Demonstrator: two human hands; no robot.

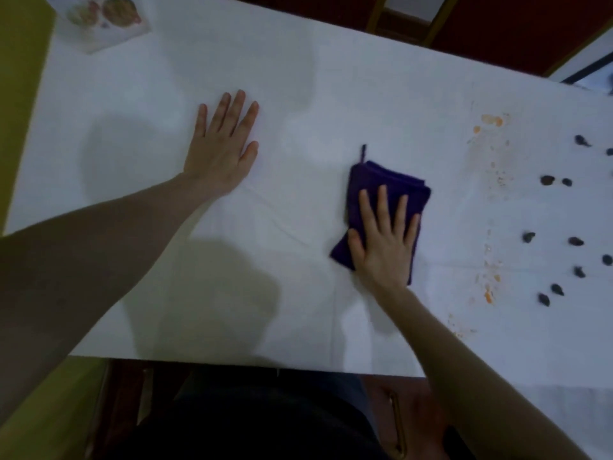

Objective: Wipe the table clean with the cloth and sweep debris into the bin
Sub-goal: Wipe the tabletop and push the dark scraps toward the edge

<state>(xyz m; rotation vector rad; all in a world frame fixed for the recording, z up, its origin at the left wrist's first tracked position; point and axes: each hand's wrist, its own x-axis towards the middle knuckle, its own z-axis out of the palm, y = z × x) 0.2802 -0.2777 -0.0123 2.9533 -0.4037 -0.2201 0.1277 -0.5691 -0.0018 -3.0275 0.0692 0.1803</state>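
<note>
**Folded cloth under flat right hand, mess waiting to the right**

Right hand (386,240) lies flat on the cloth (384,184), fingers straight and slightly spread, pressing down, not pinching. Left hand (224,147) flat on the bare table (298,94), fingers straight and close together, holding nothing; looks like bracing.

Cloth: dark purple, folded into a thick pad, small loop sticking out at the far corner. It sits mid-table, just left of the orange smears (491,121) and well apart from the dark bits (547,180) scattered further right.

Handling, judged: soft, light, limp. It will bunch or unfold if dragged by an edge, so palm pressure over the middle is the better hold. The smears probably need firm pressure; the loose bits look light and may roll or scatter, so push them slowly with the cloth's leading edge.

Bin not in view. A printed card (106,21) lies at the far left corner.
</note>
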